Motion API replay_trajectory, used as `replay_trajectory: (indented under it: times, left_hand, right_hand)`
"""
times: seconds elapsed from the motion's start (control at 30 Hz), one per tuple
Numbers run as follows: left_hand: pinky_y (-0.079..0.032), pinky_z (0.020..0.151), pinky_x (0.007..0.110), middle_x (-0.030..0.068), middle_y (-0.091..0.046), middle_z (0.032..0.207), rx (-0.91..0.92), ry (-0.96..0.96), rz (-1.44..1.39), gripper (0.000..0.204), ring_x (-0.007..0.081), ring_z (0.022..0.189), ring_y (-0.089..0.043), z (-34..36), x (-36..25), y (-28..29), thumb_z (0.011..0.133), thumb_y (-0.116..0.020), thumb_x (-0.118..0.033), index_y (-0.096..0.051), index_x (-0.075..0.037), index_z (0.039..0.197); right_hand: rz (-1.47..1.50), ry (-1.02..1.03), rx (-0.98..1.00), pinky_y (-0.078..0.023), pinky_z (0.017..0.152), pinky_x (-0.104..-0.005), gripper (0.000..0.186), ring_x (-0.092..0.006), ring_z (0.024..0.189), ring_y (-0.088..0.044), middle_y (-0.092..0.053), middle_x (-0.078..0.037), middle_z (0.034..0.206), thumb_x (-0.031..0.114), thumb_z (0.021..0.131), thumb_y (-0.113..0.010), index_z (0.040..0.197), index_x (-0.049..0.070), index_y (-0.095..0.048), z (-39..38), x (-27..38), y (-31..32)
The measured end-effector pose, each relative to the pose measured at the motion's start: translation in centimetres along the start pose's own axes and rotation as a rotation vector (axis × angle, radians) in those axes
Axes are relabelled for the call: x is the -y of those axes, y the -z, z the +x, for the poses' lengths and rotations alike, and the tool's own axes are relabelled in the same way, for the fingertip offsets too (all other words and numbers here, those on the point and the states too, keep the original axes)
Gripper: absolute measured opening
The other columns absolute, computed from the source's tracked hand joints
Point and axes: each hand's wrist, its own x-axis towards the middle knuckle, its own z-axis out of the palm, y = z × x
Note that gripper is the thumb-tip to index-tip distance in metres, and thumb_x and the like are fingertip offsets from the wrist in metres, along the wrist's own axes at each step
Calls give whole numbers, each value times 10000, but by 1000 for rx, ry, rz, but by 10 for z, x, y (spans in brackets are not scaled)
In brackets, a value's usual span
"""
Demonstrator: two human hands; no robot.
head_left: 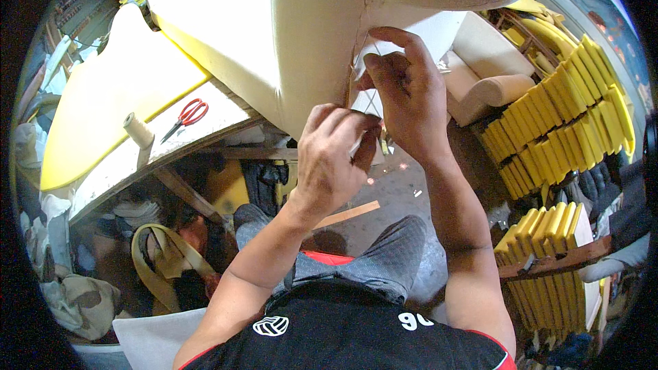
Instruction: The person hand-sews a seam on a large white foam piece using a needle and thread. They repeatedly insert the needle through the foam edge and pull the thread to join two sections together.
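A large upholstered piece in pale fabric [312,34] rises in front of me, with a seam running down its face. My right hand [411,92] is beside this seam, index finger and thumb bent toward each other and the other fingers curled. A thin thread [371,104] runs between it and my left hand [334,157], which is closed lower down, below the seam. Both hands grip the thread; whether a needle is in the right fingers is too fine to make out. Red-handled scissors [193,113] lie on the workbench [229,105] at left, near an upright spool of thread [138,130].
Yellow foam [89,109] covers the bench's left part. At right stand stacks of yellow foam pieces [558,113], some on a wooden rack [558,259], and a pale armchair [490,68]. A wooden strip [349,214] lies on the floor between my knees. Cloth is heaped at lower left.
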Motion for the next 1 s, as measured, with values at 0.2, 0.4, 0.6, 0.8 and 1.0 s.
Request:
replay_trajectory:
  times: [0.2,0.4,0.6,0.8,1.0]
  left_hand:
    - [-542,823,394,151,-705,927,-53,-15,-127,166,306,865,-671,-5,8,6,823,-658,43,-703,8,978]
    - [-536,687,359,144,-682,860,-257,181,-93,135,262,774,-672,10,16,-5,893,-708,-24,-683,3,1023]
    - [-517,695,406,154,-679,835,-188,140,89,126,332,773,-662,31,19,-13,872,-742,-91,-648,-18,913]
    - [-479,670,452,156,-631,781,8,78,105,103,364,740,-616,22,23,-1,877,-685,-57,-595,-25,840]
    - [-471,666,480,163,-591,773,260,119,121,117,394,739,-591,-60,60,2,895,-663,-95,-580,-41,832]
  right_hand:
    - [226,-73,12,-430,473,-184,316,-19,546,-497,-634,-45,785,103,1047,-577,1347,10,-547,-13,-1,9]
    - [161,-12,-15,-536,689,-261,239,-105,779,-663,-703,-92,850,34,1018,-584,1253,-10,-597,-14,-5,10]
    - [90,-45,-5,-546,711,-262,236,-109,795,-675,-710,-91,879,20,1008,-595,1241,-14,-607,-13,-3,14]
    - [128,-11,-32,-540,730,-274,258,-104,836,-675,-709,-78,936,64,1012,-605,1259,-12,-611,-20,-18,24]
    - [760,-208,130,-528,769,-354,284,-171,761,-634,-638,-62,804,137,988,-644,1234,0,-605,-57,-9,44]
